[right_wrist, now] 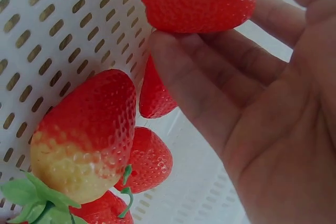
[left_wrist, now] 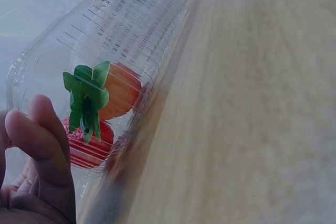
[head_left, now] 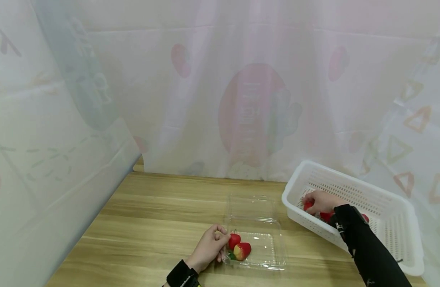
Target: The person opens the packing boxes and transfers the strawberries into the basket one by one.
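A clear plastic clamshell box (head_left: 266, 255) stands on the wooden table with its lid (head_left: 252, 205) folded back. Two strawberries, one plain red (head_left: 234, 240) and one partly yellow (head_left: 242, 251), lie in its left side. At that left edge my left hand (head_left: 210, 246) holds the box rim, fingers bent beside the wall (left_wrist: 63, 40). My right hand (head_left: 322, 201) reaches into a white plastic basket (head_left: 392, 199) and grips a red strawberry (right_wrist: 197, 1) between thumb and fingers. Below it in the basket lie several more strawberries (right_wrist: 89, 135), one with green leaves.
The basket sits right of the box, at the table's (head_left: 151, 215) right side. Printed whitish curtains (head_left: 191, 99) hang behind the table and along both sides. My right sleeve (head_left: 374, 251) crosses the basket's near rim.
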The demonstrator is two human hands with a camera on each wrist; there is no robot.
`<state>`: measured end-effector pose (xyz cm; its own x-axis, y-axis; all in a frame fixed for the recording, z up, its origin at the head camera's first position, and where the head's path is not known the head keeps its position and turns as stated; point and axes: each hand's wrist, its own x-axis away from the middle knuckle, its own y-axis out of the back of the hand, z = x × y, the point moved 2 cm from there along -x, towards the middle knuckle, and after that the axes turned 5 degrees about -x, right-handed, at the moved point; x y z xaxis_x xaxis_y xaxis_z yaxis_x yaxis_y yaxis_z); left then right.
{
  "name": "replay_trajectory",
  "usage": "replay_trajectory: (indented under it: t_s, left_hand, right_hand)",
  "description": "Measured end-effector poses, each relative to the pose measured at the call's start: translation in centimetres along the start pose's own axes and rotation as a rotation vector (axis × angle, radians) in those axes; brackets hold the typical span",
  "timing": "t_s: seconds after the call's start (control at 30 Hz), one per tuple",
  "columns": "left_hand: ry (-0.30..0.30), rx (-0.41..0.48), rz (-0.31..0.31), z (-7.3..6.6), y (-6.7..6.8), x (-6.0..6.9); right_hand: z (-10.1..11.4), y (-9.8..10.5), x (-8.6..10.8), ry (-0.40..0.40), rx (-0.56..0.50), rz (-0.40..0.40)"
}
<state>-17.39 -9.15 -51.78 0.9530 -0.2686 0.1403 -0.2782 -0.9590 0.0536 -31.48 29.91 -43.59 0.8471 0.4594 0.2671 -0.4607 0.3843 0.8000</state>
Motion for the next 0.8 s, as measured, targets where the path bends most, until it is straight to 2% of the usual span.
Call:
replay_trajectory:
  t_s: [0.3,0.57,0.8]
  left_hand:
    - [0.006,-0.005,0.005,0.13,-0.04,-0.06]
    - [-0.018,-0.004,0.003,0.14,0.04,-0.08]
    - [-0.020,-0.006,0.000,0.09,0.06,0.00]
  right_hand:
    - [-0.03,-0.06,0.07,-0.029,0.034,-0.005]
    - [-0.32,-0.23,0.01,-0.012,0.018,0.016]
    - [-0.36,-0.15,-0.01,-0.021,0.059,0.037]
